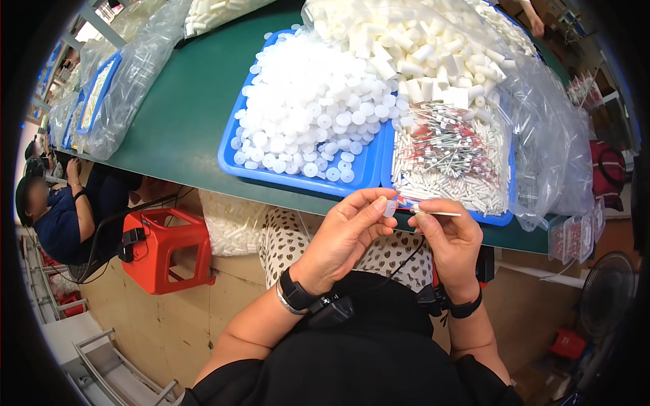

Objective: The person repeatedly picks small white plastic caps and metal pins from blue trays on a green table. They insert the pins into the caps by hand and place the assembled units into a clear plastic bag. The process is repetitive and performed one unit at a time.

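while our left hand (349, 233) pinches a small round white plastic cap (389, 208) between thumb and forefinger, our right hand (448, 237) pinches a thin white stick with a red tip (433, 213), both held just above the near edge of the green table (183, 115). we judge this is the joining step, and the next move calls for bringing the stick's end exactly to the cap, though the contact point is maybe too small to see. the left blue plastic tray (233, 166) holds white caps; the right blue tray (497, 218) holds sticks and white tubes.
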A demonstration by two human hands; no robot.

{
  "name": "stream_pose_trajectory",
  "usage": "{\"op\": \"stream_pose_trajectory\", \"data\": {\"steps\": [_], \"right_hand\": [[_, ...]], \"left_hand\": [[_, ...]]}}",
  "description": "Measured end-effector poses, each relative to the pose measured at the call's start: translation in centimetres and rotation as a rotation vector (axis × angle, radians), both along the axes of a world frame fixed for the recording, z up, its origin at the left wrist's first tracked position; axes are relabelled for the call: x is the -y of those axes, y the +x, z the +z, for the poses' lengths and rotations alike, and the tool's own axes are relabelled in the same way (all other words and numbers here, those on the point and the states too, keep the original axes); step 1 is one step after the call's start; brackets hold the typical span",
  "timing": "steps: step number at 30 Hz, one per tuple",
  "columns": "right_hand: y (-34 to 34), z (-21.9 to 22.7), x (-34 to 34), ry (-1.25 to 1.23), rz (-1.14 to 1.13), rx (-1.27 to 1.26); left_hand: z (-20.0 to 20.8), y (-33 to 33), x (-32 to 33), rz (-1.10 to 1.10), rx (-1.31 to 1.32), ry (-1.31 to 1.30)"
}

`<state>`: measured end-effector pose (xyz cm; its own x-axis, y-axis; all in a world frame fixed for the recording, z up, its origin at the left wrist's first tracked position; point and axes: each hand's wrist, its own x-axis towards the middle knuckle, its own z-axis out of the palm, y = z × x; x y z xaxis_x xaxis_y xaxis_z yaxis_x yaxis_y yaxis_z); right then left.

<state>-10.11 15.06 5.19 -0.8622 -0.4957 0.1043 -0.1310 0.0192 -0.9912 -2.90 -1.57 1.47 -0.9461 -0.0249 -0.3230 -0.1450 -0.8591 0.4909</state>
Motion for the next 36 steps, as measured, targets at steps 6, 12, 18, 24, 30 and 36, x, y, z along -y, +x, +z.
{"op": "stream_pose_trajectory", "data": {"steps": [6, 12, 18, 24, 30, 36], "right_hand": [[0.1, -0.6, 0.3, 0.114, 0.044, -0.388], [-0.6, -0.2, 0.1, 0.211, 0.057, -0.331], [-0.2, 0.0, 0.0, 0.41, 0.039, -0.485], [0.2, -0.8, 0.5, 0.453, 0.051, -0.868], [0.0, -2.0, 0.3, 0.409, 0.084, -0.859], [-2.7, -0.4, -0.1, 0.456, 0.099, -0.812]], "left_hand": [[-0.1, 0.0, -0.3, -0.023, -0.001, -0.015], [0.2, 0.2, -0.4, -0.026, -0.022, 0.016], [-0.6, 0.4, -1.0, -0.015, 0.013, 0.009], [-1.6, 0.6, -2.2, -0.011, 0.01, 0.123], [-1.2, 0.5, -2.1, 0.001, 0.063, 0.03], [-1.6, 1.3, -1.2, 0.134, 0.064, -0.159]]}}
